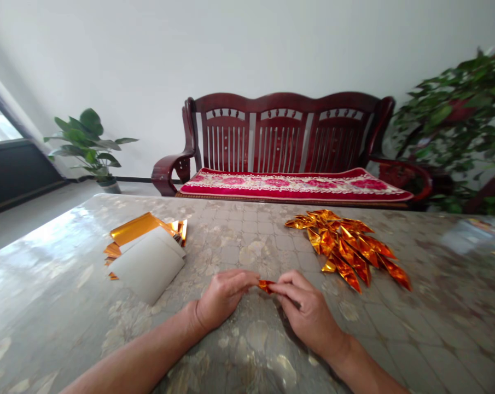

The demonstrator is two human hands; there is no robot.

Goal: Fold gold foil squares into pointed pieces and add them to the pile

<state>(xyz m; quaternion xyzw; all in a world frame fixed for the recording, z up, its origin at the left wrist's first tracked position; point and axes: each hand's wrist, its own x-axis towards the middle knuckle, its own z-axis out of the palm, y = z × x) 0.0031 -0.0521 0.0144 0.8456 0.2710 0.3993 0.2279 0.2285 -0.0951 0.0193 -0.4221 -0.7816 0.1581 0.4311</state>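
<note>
Foil piece pinched between both hands

The left hand [221, 300] and right hand [305, 311] are closed, fingertips meeting on the orange-gold foil piece [266, 285], apparently being folded. Folded foil points [345, 249] are heaped just right of it; gold foil sheets [135, 229] and white card [149, 268] lie farther left. Open room is seen toward the near edge of the stone-patterned table cover [247, 350].

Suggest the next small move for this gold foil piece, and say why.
Probably crease the gold foil piece firmly: the left hand and right hand pinch it, and it looks less pointed than the folded pieces piled to the right.
</note>
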